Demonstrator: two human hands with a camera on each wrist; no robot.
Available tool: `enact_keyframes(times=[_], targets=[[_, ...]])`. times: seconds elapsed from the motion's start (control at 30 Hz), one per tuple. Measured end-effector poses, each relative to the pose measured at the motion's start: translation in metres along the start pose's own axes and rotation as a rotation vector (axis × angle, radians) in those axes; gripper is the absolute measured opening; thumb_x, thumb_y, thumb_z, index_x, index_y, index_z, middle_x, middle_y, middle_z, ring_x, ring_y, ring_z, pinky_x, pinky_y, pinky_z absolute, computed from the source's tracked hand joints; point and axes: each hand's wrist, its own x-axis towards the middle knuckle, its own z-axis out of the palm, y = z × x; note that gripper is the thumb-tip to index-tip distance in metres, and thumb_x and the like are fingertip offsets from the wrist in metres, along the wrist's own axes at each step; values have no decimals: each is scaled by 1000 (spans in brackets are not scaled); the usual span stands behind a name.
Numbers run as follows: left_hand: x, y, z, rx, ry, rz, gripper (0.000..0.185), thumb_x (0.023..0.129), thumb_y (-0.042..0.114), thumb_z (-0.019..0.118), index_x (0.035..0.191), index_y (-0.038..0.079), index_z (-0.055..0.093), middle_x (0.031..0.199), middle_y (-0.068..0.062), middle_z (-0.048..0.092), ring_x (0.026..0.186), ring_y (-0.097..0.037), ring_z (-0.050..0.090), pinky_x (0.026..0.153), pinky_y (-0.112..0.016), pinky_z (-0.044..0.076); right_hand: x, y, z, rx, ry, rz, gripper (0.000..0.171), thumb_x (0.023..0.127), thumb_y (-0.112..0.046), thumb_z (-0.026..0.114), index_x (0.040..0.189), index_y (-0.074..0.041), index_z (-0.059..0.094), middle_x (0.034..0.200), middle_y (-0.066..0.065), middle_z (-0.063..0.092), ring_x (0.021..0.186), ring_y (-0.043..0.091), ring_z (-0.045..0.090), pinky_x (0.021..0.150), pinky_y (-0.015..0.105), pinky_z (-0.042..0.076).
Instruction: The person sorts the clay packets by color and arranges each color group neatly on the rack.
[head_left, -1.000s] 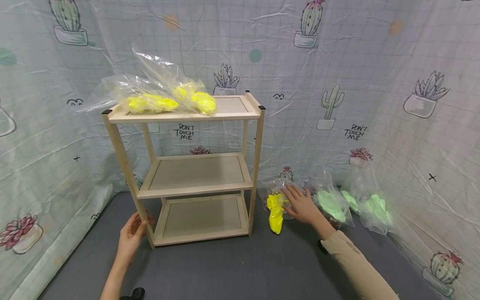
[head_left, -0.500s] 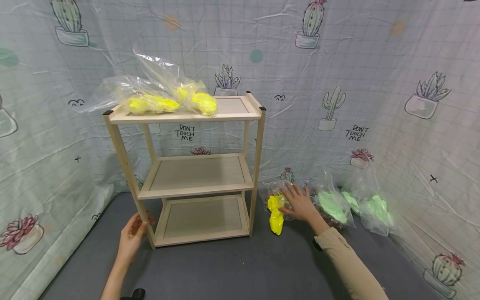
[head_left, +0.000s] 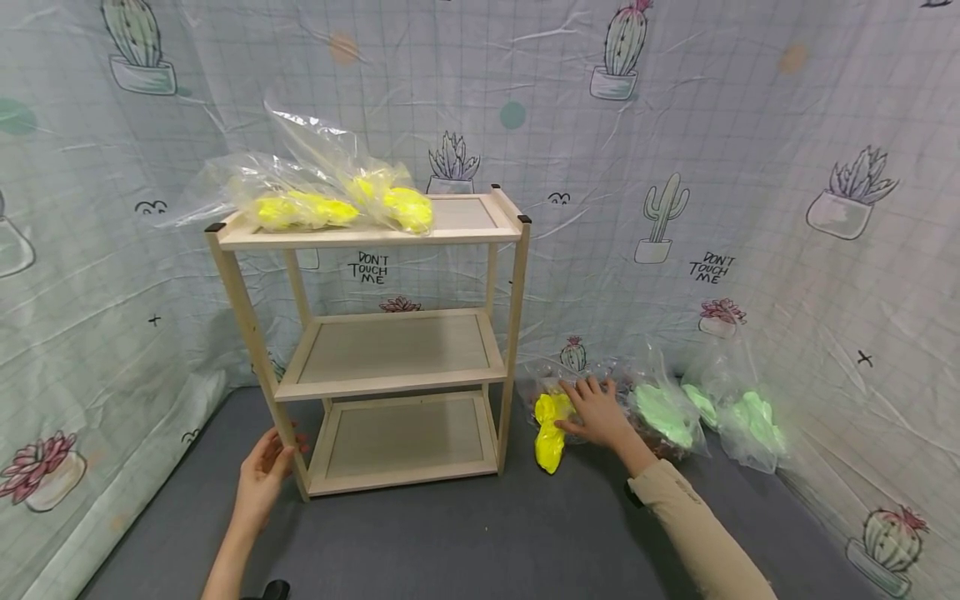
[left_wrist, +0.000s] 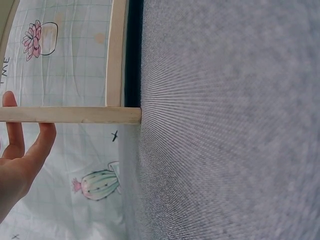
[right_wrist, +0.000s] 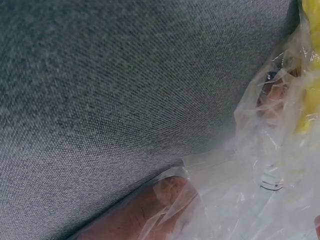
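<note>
1. The rack (head_left: 390, 385) is showing pale, bare-looking wood, smooth and matt.
2. The clear bag (right_wrist: 240, 210) is looking crinkled, like thin, shiny plastic film.
3. The yellow bundle (head_left: 550, 448) is gleaming glossily.
4. The table cover (head_left: 480, 542) is looking like matt cloth (finely ribbed, close up).
5. The backdrop (head_left: 570, 133) is looking wrinkled, like coated sheeting, faintly shiny.
6. The sleeve (head_left: 693, 525) is appearing matt, like cloth.
</note>
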Motion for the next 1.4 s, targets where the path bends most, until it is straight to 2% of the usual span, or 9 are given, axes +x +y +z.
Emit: enact_keyframes(times=[0.2, 0.33, 0.47, 0.6, 0.8, 0.97, 1.13, 1.27, 1.4], targets=[[0, 0, 1, 5, -1, 0, 33, 91, 1, 44, 120, -13, 40, 96, 12, 63, 86, 2, 61, 66, -15, 49, -4, 1, -1, -23, 71, -72, 54, 75, -51, 63, 112, -12, 56, 87, 8, 44, 82, 25, 36, 74, 49, 23], [0, 0, 0, 16, 4, -7, 33, 91, 1, 43, 120, -14, 39, 96, 13, 63, 85, 3, 61, 66, -15, 49, -8, 5, -1, -6, 62, -97, 52, 74, -53, 64, 109, -15, 57, 106, 11, 48, 98, 29, 40, 81, 54, 26], [0, 1, 0, 17, 11, -7, 33, 91, 0, 43, 120, -15, 38, 95, 14, 63, 85, 3, 61, 65, -15, 49, -13, 7, -3, 23, -12, -120, 70, 70, -60, 63, 120, -12, 52, 134, 11, 42, 118, 35, 40, 90, 63, 27], [0, 2, 1, -1, 15, -2, 32, 91, -2, 43, 120, -14, 40, 95, 12, 63, 84, 2, 61, 66, -15, 49, -17, 8, -5, 63, -86, -142, 90, 65, -58, 69, 133, -8, 38, 135, 11, 42, 114, 34, 44, 89, 65, 28], [0, 2, 2, 9, 14, 2, 32, 91, -3, 43, 120, -14, 40, 95, 11, 64, 85, 2, 61, 66, -15, 49, -21, 11, -6, 28, -78, -196, 99, 59, -46, 79, 139, -16, 29, 133, 11, 43, 106, 31, 47, 88, 63, 31], [0, 1, 2, 26, 19, -4, 33, 91, -3, 43, 121, -15, 38, 95, 12, 64, 84, 2, 61, 63, -16, 49, -25, 13, -11, 4, -44, -274, 92, 60, -34, 81, 137, -17, 34, 133, 13, 44, 98, 28, 48, 84, 57, 34], [-1, 1, 2, 28, 23, -3, 34, 91, -1, 43, 121, -15, 37, 95, 13, 64, 83, 3, 61, 62, -16, 49, -29, 13, -14, -66, 23, -335, 77, 64, -36, 79, 130, -17, 45, 126, 11, 50, 85, 23, 44, 74, 45, 33], [0, 1, 3, 40, 23, -8, 34, 91, -1, 43, 121, -16, 36, 95, 14, 64, 83, 3, 61, 62, -15, 49, -32, 14, -14, -144, 93, -360, 58, 64, -40, 77, 114, -19, 56, 108, 5, 54, 82, 21, 44, 71, 42, 31], [0, 1, 2, 54, 25, -18, 34, 91, -1, 43, 121, -15, 37, 95, 14, 63, 84, 4, 61, 62, -15, 48, -33, 14, -14, -172, 180, -368, 46, 60, -41, 80, 94, -21, 56, 89, 2, 48, 75, 19, 38, 67, 39, 27]])
